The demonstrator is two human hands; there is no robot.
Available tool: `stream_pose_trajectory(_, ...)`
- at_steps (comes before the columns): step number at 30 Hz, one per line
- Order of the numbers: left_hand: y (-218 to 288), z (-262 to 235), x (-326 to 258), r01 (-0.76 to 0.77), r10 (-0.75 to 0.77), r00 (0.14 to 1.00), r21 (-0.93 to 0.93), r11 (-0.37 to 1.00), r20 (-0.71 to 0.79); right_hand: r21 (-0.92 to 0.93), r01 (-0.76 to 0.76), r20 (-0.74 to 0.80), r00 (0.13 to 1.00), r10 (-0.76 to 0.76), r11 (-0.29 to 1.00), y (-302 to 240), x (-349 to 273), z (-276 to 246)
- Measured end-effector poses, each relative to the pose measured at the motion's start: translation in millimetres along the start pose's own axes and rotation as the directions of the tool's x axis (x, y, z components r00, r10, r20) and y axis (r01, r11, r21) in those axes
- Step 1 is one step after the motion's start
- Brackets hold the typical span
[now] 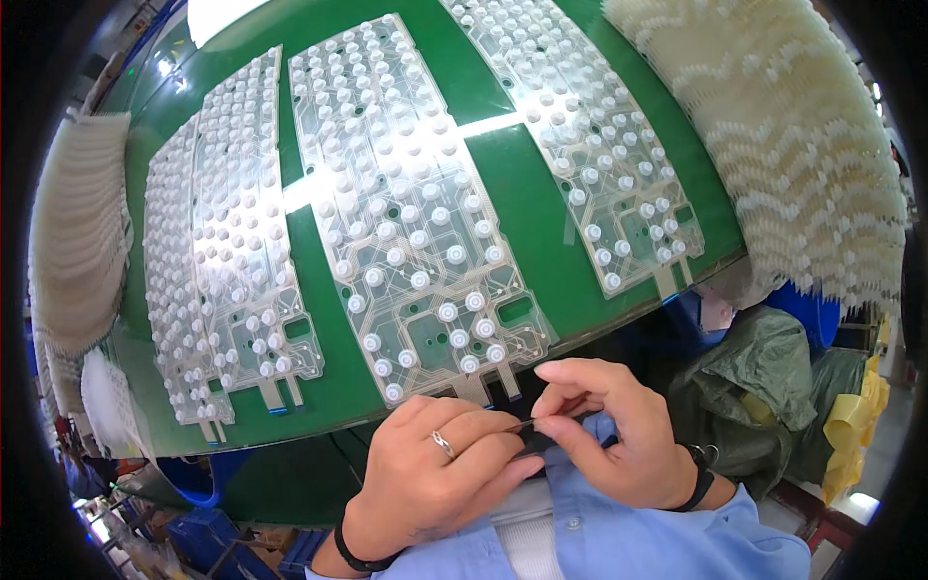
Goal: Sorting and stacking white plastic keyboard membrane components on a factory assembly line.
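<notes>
Both my hands meet just below the near edge of the green table (512, 193). My left hand (425, 469), with a ring on one finger, is closed, its fingers curled. My right hand (614, 435) pinches thumb and forefinger together beside it. Between them shows a thin dark strip (526, 424), mostly hidden by the fingers; its kind I cannot make out. Just beyond my hands lies a clear keyboard membrane sheet (435, 333) dotted with white rubber domes, its flat tail (471, 389) hanging toward my left hand.
Another membrane sheet (619, 184) lies to the right, and overlapping ones (237, 261) to the left. Dense stacks of similar pale sheets stand at the right (773, 126) and left (82, 232) edges. Grey-green plastic sheeting (749, 387) and a blue bin (810, 314) sit beyond the table's right corner.
</notes>
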State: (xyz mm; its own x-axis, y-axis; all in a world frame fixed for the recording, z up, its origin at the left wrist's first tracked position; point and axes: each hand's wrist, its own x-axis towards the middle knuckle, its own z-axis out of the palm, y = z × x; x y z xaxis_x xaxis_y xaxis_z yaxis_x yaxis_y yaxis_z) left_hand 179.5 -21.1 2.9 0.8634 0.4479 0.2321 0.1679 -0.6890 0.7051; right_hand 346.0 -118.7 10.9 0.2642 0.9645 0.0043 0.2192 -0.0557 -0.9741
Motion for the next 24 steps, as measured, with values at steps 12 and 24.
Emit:
stream_pose_trajectory(12,-3,-4,-6,0.026,-0.022,0.999,0.175,0.984,-0.028,-0.193,0.078,-0.02,0.996,-0.083,0.978,6,23,-25)
stream_pose_trajectory(24,-17,7,-12,-0.005,-0.004,0.999,0.193,0.981,0.047,-0.176,-0.141,-0.018,0.99,0.14,0.974,14,46,-16)
